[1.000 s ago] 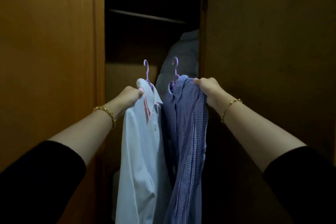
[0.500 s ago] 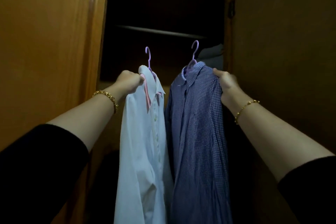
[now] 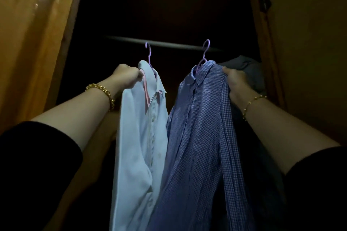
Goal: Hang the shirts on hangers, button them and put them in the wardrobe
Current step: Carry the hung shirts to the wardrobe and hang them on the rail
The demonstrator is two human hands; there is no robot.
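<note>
My left hand (image 3: 127, 78) grips the shoulder of a buttoned white shirt (image 3: 142, 146) with pink collar lining, which hangs on a purple hanger (image 3: 148, 52). My right hand (image 3: 235, 80) grips the shoulder of a blue checked shirt (image 3: 199, 146) on a second purple hanger (image 3: 204, 52). Both hooks are raised to the level of the dark wardrobe rail (image 3: 169, 44) and overlap it in the view; whether they rest on it I cannot tell.
The wardrobe's interior is dark. A wooden door (image 3: 33, 43) stands at the left and another door (image 3: 309, 52) with a hinge at the right. A grey garment (image 3: 249, 69) hangs inside behind my right hand.
Both hands have lifted the two shirts up and deeper into the wardrobe. The hooks, which were below the rail, now reach its level, and the shirts are further apart.
</note>
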